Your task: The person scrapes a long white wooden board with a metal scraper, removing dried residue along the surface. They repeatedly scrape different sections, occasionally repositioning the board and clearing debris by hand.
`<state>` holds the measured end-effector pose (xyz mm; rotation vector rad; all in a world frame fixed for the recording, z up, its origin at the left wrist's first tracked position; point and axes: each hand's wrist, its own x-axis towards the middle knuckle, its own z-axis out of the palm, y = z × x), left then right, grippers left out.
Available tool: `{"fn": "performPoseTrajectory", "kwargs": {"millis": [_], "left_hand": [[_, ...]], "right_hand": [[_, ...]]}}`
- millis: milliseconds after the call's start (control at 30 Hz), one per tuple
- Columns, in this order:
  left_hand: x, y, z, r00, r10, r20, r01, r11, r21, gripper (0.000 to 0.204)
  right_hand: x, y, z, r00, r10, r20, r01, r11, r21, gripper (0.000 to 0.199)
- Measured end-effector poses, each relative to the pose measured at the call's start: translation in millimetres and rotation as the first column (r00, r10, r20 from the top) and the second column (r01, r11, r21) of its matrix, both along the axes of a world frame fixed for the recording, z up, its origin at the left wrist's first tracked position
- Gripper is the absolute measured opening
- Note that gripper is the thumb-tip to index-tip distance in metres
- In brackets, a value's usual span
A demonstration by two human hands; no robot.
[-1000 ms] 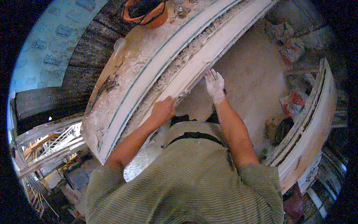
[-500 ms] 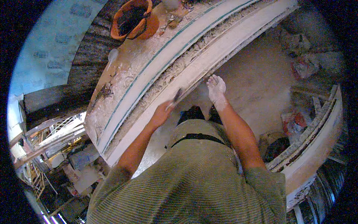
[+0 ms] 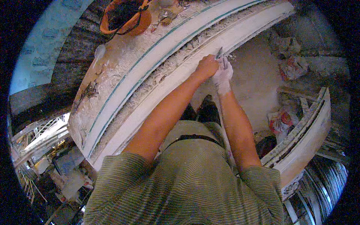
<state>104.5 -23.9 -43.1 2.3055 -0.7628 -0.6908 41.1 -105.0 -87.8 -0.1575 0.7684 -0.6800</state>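
My left hand (image 3: 207,67) is closed around a small tool whose narrow, pointed grey blade (image 3: 219,52) sticks out past the fingers; its handle is hidden in the fist. Right beside it, my right hand (image 3: 223,77) is caked in white powder or paste from fingers to wrist. Its fingers look loosely stretched, partly hidden, with a small dark streak across them that I cannot make out. Both hands are together over the near edge of a long curved whitish moulding (image 3: 195,62). White crumbs (image 3: 232,57) show just past the fingertips.
Farther off runs a second curved white band (image 3: 150,56) with green edge lines, rubble lying between the two. An orange bucket (image 3: 140,25) stands at the far left. On the right are crumpled bags (image 3: 294,67) and another curved moulding (image 3: 305,150). Dusty floor (image 3: 255,75) lies below my hands.
My left hand has swept right and away along the moulding with the bladed tool, reaching my right hand. The right hand has risen slightly. The view has shifted a little.
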Motion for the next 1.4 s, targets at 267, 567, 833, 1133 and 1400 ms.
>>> {"fn": "performPoseTrajectory", "kwargs": {"millis": [267, 567, 833, 1133, 1400], "left_hand": [[-51.1, 144.6, 52.2, 0.994, 0.108, -0.035, -0.102, 0.985, 0.143, 0.050], [46.7, -189.2, 8.4, 0.992, 0.042, 0.121, -0.046, 0.999, 0.026, 0.034], [60.6, -256.7, 23.4, 0.999, 0.003, 0.043, -0.008, 0.993, 0.120, 0.050], [76.2, -329.8, 49.1, 0.993, 0.026, 0.115, -0.043, 0.987, 0.152, 0.048], [160.9, -588.7, -19.7, 0.995, 0.081, 0.051, -0.080, 0.997, -0.019, 0.035]], "right_hand": [[8.3, -41.1, -2.6, 0.996, 0.047, -0.070, -0.044, 0.998, 0.048, 0.041], [42.2, -162.1, 4.9, 0.982, 0.186, 0.034, -0.186, 0.983, 0.001, 0.022], [69.8, -283.3, -11.3, 0.976, 0.162, -0.143, -0.154, 0.986, 0.063, 0.014], [101.5, -390.0, -16.9, 0.995, 0.094, 0.013, -0.095, 0.993, 0.072, 0.035], [140.2, -523.7, 0.4, 0.997, 0.075, -0.012, -0.076, 0.992, -0.101, 0.023]]}}
